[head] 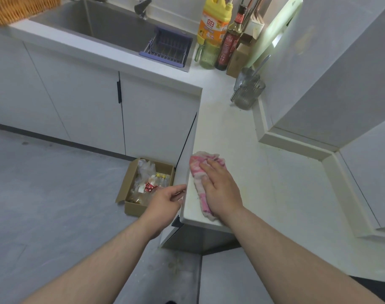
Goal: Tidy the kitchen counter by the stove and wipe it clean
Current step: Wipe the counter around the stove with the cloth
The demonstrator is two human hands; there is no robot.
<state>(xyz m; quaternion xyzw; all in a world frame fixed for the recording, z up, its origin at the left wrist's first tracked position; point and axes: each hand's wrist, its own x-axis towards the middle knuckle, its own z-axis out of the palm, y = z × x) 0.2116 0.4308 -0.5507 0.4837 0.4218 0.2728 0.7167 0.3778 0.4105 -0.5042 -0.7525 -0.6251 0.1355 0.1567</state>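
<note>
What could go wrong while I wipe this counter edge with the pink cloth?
Dirt pushed off the counter edge by the pink cloth under the right hand may miss the left hand held beside it and land in the open cardboard box or on the floor. A long stroke farther along could knock the glass jugs standing there.

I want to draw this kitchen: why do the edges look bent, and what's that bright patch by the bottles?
Head view: the wide-angle lens bows the countertop edges; the bright patch is overexposed glare beside the dark sauce bottle; the right hand and pink cloth look sharp.
</note>
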